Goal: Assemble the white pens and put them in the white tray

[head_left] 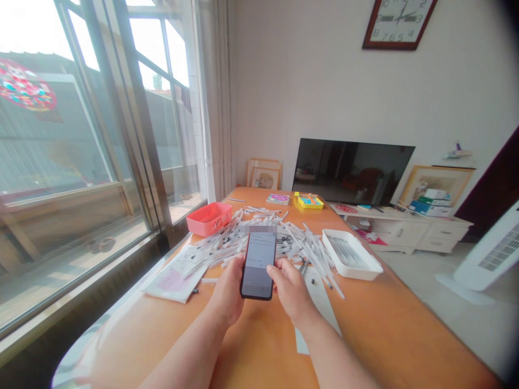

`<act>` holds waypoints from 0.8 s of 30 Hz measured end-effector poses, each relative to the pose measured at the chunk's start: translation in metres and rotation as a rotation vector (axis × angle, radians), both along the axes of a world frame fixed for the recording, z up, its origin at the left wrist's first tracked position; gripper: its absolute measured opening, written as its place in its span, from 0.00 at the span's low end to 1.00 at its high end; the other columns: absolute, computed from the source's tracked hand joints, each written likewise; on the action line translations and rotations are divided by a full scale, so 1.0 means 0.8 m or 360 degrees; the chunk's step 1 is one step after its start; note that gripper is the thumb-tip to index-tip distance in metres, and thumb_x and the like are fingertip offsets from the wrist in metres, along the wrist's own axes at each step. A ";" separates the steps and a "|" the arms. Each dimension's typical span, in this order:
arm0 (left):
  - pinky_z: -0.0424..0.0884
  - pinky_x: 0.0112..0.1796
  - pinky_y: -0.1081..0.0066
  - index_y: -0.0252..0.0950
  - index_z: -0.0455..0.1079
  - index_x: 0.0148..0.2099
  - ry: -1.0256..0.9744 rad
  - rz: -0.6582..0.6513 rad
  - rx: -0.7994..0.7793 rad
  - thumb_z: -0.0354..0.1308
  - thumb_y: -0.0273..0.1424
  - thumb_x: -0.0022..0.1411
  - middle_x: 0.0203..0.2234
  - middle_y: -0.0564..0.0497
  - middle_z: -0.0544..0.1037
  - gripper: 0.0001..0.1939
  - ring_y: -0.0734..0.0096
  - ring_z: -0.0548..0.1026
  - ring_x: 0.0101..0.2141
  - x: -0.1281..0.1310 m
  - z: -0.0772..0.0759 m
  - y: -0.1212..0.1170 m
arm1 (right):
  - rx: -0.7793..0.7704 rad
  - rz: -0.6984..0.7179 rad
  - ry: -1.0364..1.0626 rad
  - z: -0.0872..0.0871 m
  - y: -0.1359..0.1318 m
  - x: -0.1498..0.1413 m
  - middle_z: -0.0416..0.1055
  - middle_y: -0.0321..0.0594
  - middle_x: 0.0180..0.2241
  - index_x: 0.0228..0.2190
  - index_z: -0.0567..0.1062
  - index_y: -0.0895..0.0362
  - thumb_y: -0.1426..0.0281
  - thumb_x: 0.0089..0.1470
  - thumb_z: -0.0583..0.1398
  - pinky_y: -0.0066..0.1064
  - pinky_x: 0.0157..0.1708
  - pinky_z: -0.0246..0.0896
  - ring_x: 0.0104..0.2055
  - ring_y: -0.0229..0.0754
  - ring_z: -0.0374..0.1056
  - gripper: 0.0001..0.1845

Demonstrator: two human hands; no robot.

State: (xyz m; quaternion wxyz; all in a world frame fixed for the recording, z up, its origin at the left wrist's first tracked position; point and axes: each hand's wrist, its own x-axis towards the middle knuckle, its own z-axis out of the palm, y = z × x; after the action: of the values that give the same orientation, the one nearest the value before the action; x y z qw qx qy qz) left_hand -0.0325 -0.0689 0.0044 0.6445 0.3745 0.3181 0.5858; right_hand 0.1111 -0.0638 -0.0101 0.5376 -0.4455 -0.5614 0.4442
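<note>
Both hands hold a smartphone (258, 270) upright over the table, its lit screen facing me. My left hand (229, 289) is wrapped round the phone's left edge. My right hand (290, 283) grips the right edge, with the thumb on the screen. Behind the phone spreads a heap of white pens (227, 240), with some loose dark caps among them. A white paper sheet (324, 308) lies under my right forearm. To the left of the pens is a paper booklet (174, 281).
A red plastic basket (198, 222) stands left of the pens. On the right, a white tray (375, 270) holds several slim grey pieces. A yellow box (312, 204) and a colourful booklet (278, 199) lie at the table's far end. Beyond stands a television (352, 170).
</note>
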 end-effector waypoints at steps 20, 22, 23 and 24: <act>0.72 0.40 0.62 0.38 0.77 0.48 0.0026 -0.0064 -0.0018 0.54 0.42 0.63 0.36 0.46 0.82 0.18 0.54 0.78 0.39 0.005 -0.004 0.000 | 0.0164 -0.0123 0.0170 0.004 0.010 0.004 0.78 0.44 0.42 0.48 0.72 0.55 0.60 0.54 0.62 0.38 0.43 0.68 0.43 0.47 0.73 0.20; 0.72 0.41 0.60 0.39 0.77 0.48 0.0066 -0.0061 -0.0008 0.56 0.41 0.62 0.37 0.46 0.82 0.17 0.53 0.78 0.40 0.007 -0.006 -0.002 | 0.0269 -0.0174 0.0170 0.006 0.011 0.006 0.76 0.44 0.45 0.55 0.67 0.54 0.61 0.55 0.62 0.39 0.46 0.67 0.46 0.47 0.73 0.27; 0.72 0.42 0.60 0.39 0.77 0.47 0.0096 -0.0044 0.0009 0.56 0.41 0.62 0.38 0.46 0.82 0.17 0.52 0.78 0.41 0.008 -0.007 -0.004 | 0.0299 -0.0197 0.0178 0.008 0.011 0.007 0.76 0.45 0.46 0.58 0.64 0.54 0.61 0.55 0.62 0.40 0.48 0.67 0.47 0.48 0.73 0.31; 0.72 0.43 0.59 0.39 0.77 0.47 0.0135 -0.0016 0.0035 0.57 0.41 0.61 0.39 0.45 0.82 0.16 0.51 0.78 0.42 0.010 -0.008 -0.005 | 0.0311 -0.0226 0.0189 0.009 0.011 0.007 0.75 0.45 0.47 0.60 0.61 0.55 0.61 0.55 0.63 0.41 0.49 0.66 0.48 0.48 0.72 0.34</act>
State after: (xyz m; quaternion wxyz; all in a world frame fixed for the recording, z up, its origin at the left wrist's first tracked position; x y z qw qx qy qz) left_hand -0.0249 -0.0732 -0.0020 0.6292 0.4077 0.3370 0.5696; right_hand 0.1168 -0.0553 -0.0027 0.6408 -0.4025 -0.5362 0.3740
